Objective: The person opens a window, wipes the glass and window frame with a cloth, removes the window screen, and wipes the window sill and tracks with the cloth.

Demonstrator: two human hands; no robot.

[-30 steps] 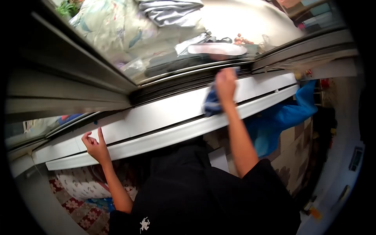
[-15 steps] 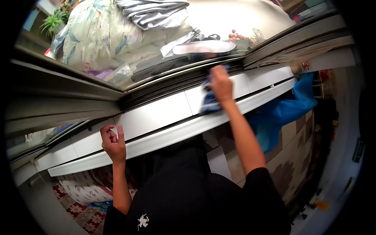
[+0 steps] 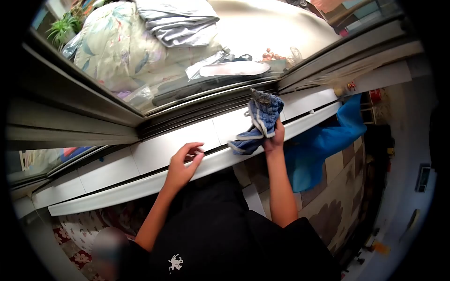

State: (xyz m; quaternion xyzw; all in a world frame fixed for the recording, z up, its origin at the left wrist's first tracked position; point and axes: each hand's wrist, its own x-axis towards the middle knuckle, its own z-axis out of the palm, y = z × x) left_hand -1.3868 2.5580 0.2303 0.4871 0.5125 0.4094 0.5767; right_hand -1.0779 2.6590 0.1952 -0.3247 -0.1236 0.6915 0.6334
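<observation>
My right hand (image 3: 275,138) grips a blue rag (image 3: 266,110) with pale edging. It is bunched and lifted above the white tiled sill (image 3: 173,138), and a dark, dirty patch shows on its upper end. One fold of it hangs down to the left. Behind the rag runs the dark window track (image 3: 187,118). My left hand (image 3: 184,164) is over the front edge of the sill, empty, with thumb and fingers apart and loosely bent.
Sliding window frames stand at left (image 3: 79,117) and right (image 3: 347,61). Beyond the opening lie a floral quilt (image 3: 112,51), grey folded cloth (image 3: 180,23) and a pale insole (image 3: 234,69). Blue fabric (image 3: 309,154) hangs at right. A blurred shape (image 3: 110,248) is at lower left.
My right hand has drawn the rag back from the window track and turned it so its dirty side shows. My left hand has moved right, towards the rag, and its fingers have loosened.
</observation>
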